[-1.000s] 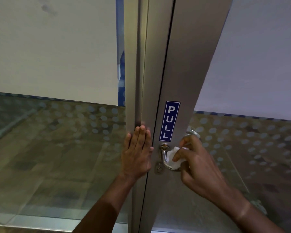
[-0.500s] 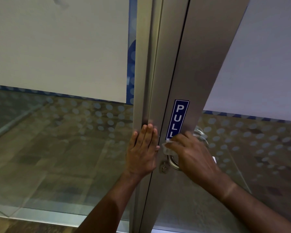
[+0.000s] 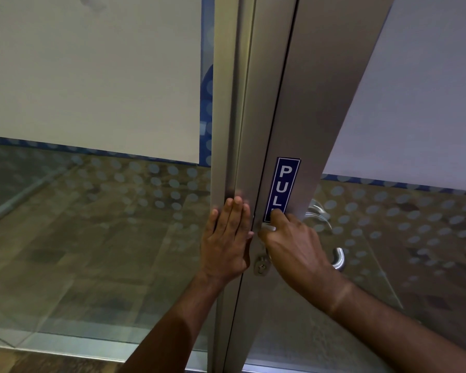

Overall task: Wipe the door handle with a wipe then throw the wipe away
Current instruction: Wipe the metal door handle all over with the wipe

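A silver lever door handle (image 3: 339,260) sticks out from the metal door frame; only its curved free end shows past my right hand. My right hand (image 3: 293,246) covers the handle's base, fingers closed around a white wipe (image 3: 269,228), of which a small edge peeks out by my fingertips. My left hand (image 3: 228,242) lies flat, fingers together, on the fixed metal frame (image 3: 234,130) just left of the door gap. It holds nothing.
A blue PULL sticker (image 3: 284,181) is on the door stile above the handle. A keyhole cylinder (image 3: 261,266) sits below my right hand. Glass panels with frosted dots flank the frame; a second handle (image 3: 319,211) shows through the right glass.
My right hand with the wipe has slid from the handle's outer bend up to its base near the sticker. The left hand has stayed flat on the frame.
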